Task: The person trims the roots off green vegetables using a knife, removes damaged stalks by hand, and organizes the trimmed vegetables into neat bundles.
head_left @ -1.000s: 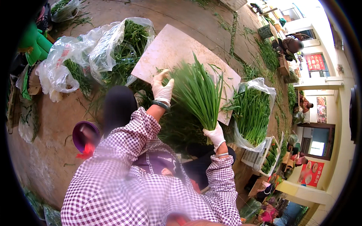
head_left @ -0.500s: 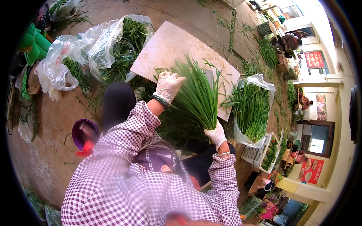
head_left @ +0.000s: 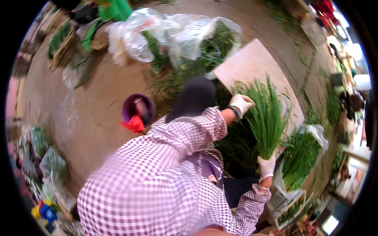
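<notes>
A bunch of long green chives point(head_left: 267, 124) stands fanned out, leaf tips pointing away from me. My right hand point(head_left: 267, 166), in a white glove, is closed around its lower end. Beside the leaves on the left, my left hand point(head_left: 241, 103), also gloved, has its fingers drawn together in a pinch. Whatever may be between those fingertips is too small to make out. Behind the bunch lies a pale board point(head_left: 252, 65), with scraps of leaf on it.
An open plastic bag of chives point(head_left: 301, 157) sits to the right, beside a pale crate point(head_left: 280, 204). Clear bags of loose greens point(head_left: 214, 47) lie at the far side. A purple bucket point(head_left: 125, 109) with a red cloth point(head_left: 134, 124) stands on the floor at left.
The whole view has swung left, so board, bags and hands sit further right. My right hand still grips the chives; my left hand remains beside the leaves.
</notes>
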A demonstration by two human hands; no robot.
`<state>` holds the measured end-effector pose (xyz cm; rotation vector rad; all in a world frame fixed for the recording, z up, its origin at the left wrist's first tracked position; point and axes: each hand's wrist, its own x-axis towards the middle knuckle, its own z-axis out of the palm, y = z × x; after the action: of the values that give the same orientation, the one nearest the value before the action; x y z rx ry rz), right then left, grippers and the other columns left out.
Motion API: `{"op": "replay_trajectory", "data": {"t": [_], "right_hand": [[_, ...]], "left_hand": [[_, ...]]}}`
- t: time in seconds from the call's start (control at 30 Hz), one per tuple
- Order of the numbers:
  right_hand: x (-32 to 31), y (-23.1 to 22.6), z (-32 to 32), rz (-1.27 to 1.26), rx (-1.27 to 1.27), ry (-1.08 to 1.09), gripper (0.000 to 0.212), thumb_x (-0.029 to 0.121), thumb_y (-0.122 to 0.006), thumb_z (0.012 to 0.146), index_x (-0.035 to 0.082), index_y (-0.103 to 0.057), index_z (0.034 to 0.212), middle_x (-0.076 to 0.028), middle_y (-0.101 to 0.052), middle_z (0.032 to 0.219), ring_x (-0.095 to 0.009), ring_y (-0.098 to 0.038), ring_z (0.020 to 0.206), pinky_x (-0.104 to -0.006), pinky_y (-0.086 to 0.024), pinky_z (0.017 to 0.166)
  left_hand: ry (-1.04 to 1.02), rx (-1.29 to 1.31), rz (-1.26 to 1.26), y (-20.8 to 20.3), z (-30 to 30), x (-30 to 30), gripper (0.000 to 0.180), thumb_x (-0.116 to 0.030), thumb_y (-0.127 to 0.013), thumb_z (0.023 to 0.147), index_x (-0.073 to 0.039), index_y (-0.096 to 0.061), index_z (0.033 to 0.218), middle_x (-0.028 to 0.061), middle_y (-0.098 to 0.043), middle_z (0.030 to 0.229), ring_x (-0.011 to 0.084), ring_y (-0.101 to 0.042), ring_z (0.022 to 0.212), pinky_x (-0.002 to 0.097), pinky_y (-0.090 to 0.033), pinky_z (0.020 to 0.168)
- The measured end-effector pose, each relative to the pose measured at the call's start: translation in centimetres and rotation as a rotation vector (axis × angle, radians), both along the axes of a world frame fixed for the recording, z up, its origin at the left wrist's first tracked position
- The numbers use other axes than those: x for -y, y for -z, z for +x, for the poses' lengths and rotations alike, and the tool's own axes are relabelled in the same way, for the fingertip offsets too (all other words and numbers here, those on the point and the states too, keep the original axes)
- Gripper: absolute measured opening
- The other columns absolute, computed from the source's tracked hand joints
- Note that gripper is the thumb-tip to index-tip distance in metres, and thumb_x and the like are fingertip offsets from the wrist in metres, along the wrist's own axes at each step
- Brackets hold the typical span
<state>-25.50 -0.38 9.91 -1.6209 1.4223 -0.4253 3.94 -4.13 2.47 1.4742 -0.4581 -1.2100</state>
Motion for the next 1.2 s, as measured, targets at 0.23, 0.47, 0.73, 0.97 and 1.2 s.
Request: {"op": "replay_trajectory", "data": {"t": [0.23,0.47,0.73,0.97,1.2], "right_hand": [[0.7,-3.9,2.5,-0.339,-0.364,-0.225,0.044,0.003,-0.062,0.072,0.005,-0.051,0.115,-0.018,-0.064,0.094,-0.035,-0.063,0.087,-0.0373,-0.049,0.079],[2.2,-3.8,-4.0,-0.239,-0.132,-0.039,0.056,0.001,-0.068,0.072,0.001,-0.048,0.125,-0.004,-0.060,0.102,-0.014,-0.057,0.088,-0.0274,-0.047,0.080],[1.7,-2.4,-7.2,-0.134,-0.045,0.068,0.056,-0.003,-0.065,0.075,0.000,-0.046,0.127,-0.004,-0.060,0.107,-0.014,-0.057,0.091,-0.0255,-0.046,0.082],[1.1,-1.3,-6.1,-0.162,-0.175,0.032,0.049,0.000,-0.067,0.075,0.001,-0.052,0.121,-0.003,-0.062,0.102,-0.013,-0.057,0.089,-0.0261,-0.046,0.082],[1.7,-1.0,-6.7,-0.121,-0.139,0.067,0.051,-0.001,-0.067,0.075,0.002,-0.051,0.124,-0.002,-0.062,0.102,-0.013,-0.057,0.088,-0.0260,-0.045,0.084]], "left_hand": [[-0.373,-0.127,-0.026,0.8,3.9,0.5,0.006,-0.002,-0.070,0.076,0.000,-0.071,0.081,0.0074,-0.069,0.073,0.0134,-0.062,0.062,0.0296,-0.051,0.063],[0.601,0.835,-0.022,-7.7,2.5,-5.6,0.069,-0.032,-0.067,0.080,-0.012,-0.040,0.140,0.0258,-0.047,0.132,0.0362,-0.059,0.105,0.0386,-0.047,0.091],[0.342,0.535,-0.375,-12.4,17.6,-18.4,0.011,-0.010,-0.074,0.074,-0.006,-0.069,0.083,0.0062,-0.068,0.087,0.0164,-0.065,0.081,0.0275,-0.052,0.073],[0.558,0.826,0.646,0.7,31.4,-37.2,0.027,-0.027,-0.079,0.065,-0.011,-0.074,0.086,0.0078,-0.071,0.080,0.0185,-0.067,0.072,0.0332,-0.053,0.069],[0.647,0.565,0.990,4.0,30.0,-42.6,0.023,-0.024,-0.077,0.073,-0.012,-0.075,0.093,0.0048,-0.072,0.088,0.0149,-0.067,0.080,0.0316,-0.052,0.075]]}}
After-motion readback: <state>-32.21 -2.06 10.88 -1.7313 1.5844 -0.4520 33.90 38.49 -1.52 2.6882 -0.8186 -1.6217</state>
